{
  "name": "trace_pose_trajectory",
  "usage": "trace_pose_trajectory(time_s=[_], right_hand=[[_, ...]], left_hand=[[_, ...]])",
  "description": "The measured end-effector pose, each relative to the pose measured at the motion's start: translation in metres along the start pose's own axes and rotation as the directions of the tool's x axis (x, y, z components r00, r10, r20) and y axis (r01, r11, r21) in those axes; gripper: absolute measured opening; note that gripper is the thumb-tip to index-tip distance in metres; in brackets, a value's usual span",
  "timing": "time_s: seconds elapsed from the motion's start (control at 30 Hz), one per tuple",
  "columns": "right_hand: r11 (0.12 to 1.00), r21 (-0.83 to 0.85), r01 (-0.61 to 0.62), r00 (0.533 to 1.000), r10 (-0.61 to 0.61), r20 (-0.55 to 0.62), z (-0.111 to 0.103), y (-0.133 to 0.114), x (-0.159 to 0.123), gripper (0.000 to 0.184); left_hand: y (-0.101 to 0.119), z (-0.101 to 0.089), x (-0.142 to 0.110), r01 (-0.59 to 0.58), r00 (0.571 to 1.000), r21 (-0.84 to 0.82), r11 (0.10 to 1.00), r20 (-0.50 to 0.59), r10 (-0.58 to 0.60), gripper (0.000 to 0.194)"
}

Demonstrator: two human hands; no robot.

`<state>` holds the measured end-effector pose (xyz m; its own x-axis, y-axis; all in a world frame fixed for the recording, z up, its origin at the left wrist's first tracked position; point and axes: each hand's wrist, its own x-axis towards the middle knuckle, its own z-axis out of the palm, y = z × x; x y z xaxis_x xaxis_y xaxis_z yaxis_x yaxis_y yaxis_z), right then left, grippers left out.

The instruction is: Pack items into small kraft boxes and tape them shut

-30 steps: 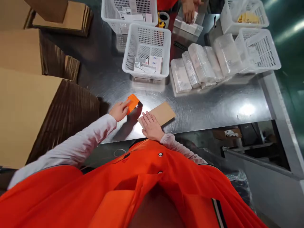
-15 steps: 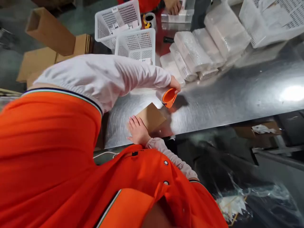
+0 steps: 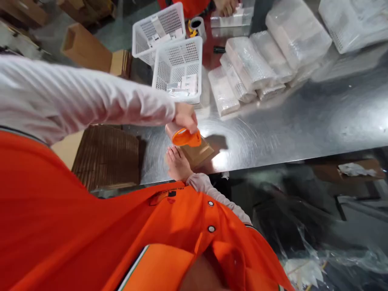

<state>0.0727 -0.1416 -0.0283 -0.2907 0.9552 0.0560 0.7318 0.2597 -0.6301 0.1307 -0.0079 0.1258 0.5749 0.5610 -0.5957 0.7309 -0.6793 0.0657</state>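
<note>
My left hand [image 3: 185, 116] is closed on an orange plastic hand tool [image 3: 185, 138] and holds it just above the far end of a small flat brown cardboard box [image 3: 198, 152]. The box lies on the steel table [image 3: 273, 129] near its front edge. My right hand [image 3: 177, 163] lies flat with stretched fingers on the box's near end. My left sleeve crosses the view from the left.
Two white mesh baskets [image 3: 177, 64] [image 3: 157, 28] with small cartons stand behind the box. Bubble-wrap packets [image 3: 251, 68] lie to the right. Stacked flat cardboard [image 3: 106, 155] sits at the left. Another person's hand [image 3: 226, 6], a tape roll [image 3: 197, 24] and a black pen [image 3: 220, 49] are at the far edge.
My left hand lifted the orange tool from the table left of the box, swung it out past the box's right end, then drew it back over the box. My right hand stayed on the box.
</note>
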Motion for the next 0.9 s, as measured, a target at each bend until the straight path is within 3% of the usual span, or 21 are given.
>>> trace_pose_trajectory(time_s=[0.07,0.17,0.2,0.27,0.3,0.33,0.37,0.4,0.47,0.53,0.73,0.8,0.9], right_hand=[[0.997,0.069,0.040,0.999,-0.041,0.014,-0.005,0.001,-0.012,0.062],[0.977,0.191,0.096,0.995,-0.099,0.005,-0.023,0.014,-0.044,0.033],[0.974,0.217,0.067,0.998,-0.062,-0.029,-0.035,0.024,-0.053,0.028],[0.972,0.219,-0.086,0.987,0.113,-0.112,-0.064,0.050,-0.059,0.041],[0.926,0.216,-0.310,0.911,0.354,-0.211,-0.079,0.064,-0.054,0.046],[0.830,0.221,-0.511,0.783,0.556,-0.278,-0.093,0.078,-0.043,0.046],[0.794,0.207,-0.572,0.747,0.608,-0.268,-0.104,0.090,-0.030,0.050],[0.759,0.183,-0.625,0.735,0.651,-0.187,-0.111,0.100,-0.014,0.054],[0.739,0.079,-0.669,0.743,0.666,0.067,-0.115,0.112,0.013,0.055],[0.744,-0.007,-0.668,0.725,0.653,0.216,-0.111,0.115,0.027,0.057],[0.673,-0.054,-0.738,0.654,0.733,0.189,-0.106,0.114,0.022,0.079],[0.677,-0.037,-0.735,0.663,0.728,0.176,-0.107,0.118,0.021,0.076],[0.682,0.020,-0.731,0.677,0.722,0.140,-0.106,0.126,0.022,0.073]], left_hand=[[-0.023,0.010,-0.031,-0.019,0.999,0.024,1.000,0.031,0.018,0.052],[-0.045,0.037,-0.062,-0.064,0.997,-0.004,0.998,0.039,0.064,0.072],[-0.049,0.047,-0.067,-0.077,0.997,-0.031,0.997,0.025,0.078,0.075],[-0.051,0.062,-0.069,-0.121,0.993,-0.065,0.991,-0.003,0.121,0.080],[-0.049,0.068,-0.067,-0.141,0.990,-0.068,0.988,-0.013,0.141,0.081],[-0.047,0.071,-0.064,-0.156,0.988,-0.068,0.985,-0.017,0.155,0.082],[-0.045,0.073,-0.061,-0.163,0.987,-0.072,0.984,-0.020,0.162,0.081],[-0.044,0.075,-0.060,-0.163,0.987,-0.083,0.983,-0.020,0.162,0.080],[-0.048,0.080,-0.065,-0.157,0.988,-0.116,0.981,-0.019,0.156,0.079],[-0.065,0.091,-0.085,-0.139,0.990,-0.138,0.981,-0.006,0.139,0.081],[-0.145,0.160,-0.187,0.020,0.989,-0.086,0.996,0.145,-0.007,0.079],[-0.151,0.178,-0.192,0.050,0.987,-0.113,0.992,0.159,-0.032,0.078],[-0.137,0.191,-0.161,0.022,0.993,-0.208,0.978,0.120,0.003,0.077]])
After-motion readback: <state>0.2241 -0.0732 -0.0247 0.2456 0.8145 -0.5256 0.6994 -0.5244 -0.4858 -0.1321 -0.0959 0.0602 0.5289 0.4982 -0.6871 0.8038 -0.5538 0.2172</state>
